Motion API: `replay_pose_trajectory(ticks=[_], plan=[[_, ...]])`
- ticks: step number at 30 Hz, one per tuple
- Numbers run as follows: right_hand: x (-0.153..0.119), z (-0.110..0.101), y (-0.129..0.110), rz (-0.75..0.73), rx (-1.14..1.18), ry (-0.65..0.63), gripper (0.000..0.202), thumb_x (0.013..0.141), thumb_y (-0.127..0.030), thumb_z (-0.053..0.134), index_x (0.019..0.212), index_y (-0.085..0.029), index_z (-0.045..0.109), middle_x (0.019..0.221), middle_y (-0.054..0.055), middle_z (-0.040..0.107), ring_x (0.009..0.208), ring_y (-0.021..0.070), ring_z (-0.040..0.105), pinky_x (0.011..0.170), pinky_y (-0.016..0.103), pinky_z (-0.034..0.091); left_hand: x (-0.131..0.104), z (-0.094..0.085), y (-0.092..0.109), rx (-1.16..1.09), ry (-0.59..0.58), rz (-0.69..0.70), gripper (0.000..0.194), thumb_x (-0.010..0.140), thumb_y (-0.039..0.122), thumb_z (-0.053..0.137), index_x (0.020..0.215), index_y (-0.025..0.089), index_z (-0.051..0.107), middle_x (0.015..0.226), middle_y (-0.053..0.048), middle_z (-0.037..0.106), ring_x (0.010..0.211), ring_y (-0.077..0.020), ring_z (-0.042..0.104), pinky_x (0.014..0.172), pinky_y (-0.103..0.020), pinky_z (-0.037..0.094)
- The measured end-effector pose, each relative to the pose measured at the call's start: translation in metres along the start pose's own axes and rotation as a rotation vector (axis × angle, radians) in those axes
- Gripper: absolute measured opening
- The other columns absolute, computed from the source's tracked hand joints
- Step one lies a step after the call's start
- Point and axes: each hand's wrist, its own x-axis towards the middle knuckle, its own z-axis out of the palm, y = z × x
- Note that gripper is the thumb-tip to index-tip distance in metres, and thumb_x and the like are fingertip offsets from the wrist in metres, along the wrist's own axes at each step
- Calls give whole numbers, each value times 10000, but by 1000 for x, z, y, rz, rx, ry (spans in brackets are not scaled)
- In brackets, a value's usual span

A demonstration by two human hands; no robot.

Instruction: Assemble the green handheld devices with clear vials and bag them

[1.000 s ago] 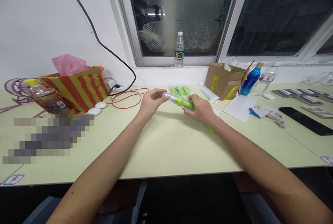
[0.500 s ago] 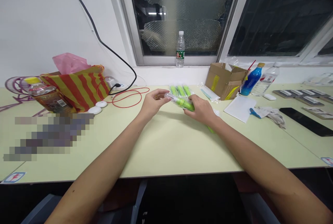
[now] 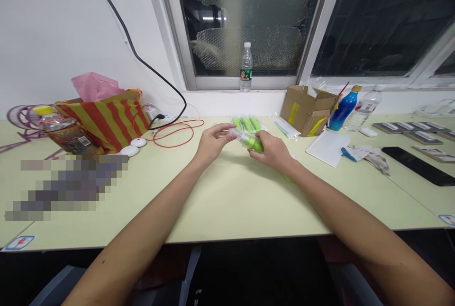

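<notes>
A bright green, roughly tube-shaped item in clear plastic wrapping point(image 3: 252, 142) is held between my hands above the table; its exact kind I cannot make out. My right hand point(image 3: 272, 151) is closed around its right end. At its other end, my left hand point(image 3: 215, 142) pinches the clear plastic between thumb and fingers. Just behind lie several similar green items in clear plastic point(image 3: 246, 123). Something green point(image 3: 287, 178) lies partly hidden under my right wrist.
To the right stand a cardboard box point(image 3: 302, 109), a blue bottle point(image 3: 344, 109) and a clear bottle point(image 3: 364, 108), with white paper point(image 3: 329, 148) and a glove point(image 3: 371, 157) in front. A striped bag point(image 3: 106, 119), a brown drink bottle point(image 3: 67, 130) and a red cable point(image 3: 174, 135) occupy the left.
My left hand has shifted slightly right along the plastic, its fingers drawn closer together. The wrapped green item has tilted and moved a little; my right hand still holds it.
</notes>
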Motion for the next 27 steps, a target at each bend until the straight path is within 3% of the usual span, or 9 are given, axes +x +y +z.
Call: replay_pose_trajectory(ticks=[11,17,20,23,27], plan=[[0,-2,-8,3,72,-3,360,806,-414,588,1079,-189,521,967,70,670,798,232,611,632,305,373,-8,9,12,-78,-112,-116,446,700,389,788,1075,154,728,986,-91,704,812,-186,655,682,-354,615],[0,-1,-7,11,76,7,353,814,-419,584,1077,-192,522,980,74,675,800,235,615,624,305,373,-11,12,15,-33,-195,-154,440,780,389,719,1164,176,704,1040,-91,700,760,-153,651,700,-343,614],[0,-1,-6,12,62,10,352,819,-419,579,1081,-191,521,995,83,678,813,240,620,627,307,370,-11,13,13,-38,-182,-140,447,795,357,701,1207,189,656,1077,-91,669,811,-162,663,659,-320,611],[1,-1,-6,20,56,16,353,822,-421,578,1083,-191,521,1001,85,680,822,243,624,630,308,370,-11,15,11,-61,-128,-109,392,788,333,699,1145,189,622,1080,-85,636,840,-170,673,602,-289,600],[2,-2,-7,26,43,24,359,819,-421,586,1086,-190,524,1009,85,681,833,246,627,634,310,373,-11,16,13,-8,-156,-85,282,816,366,655,1013,164,654,1047,-89,646,878,-195,677,598,-282,596]])
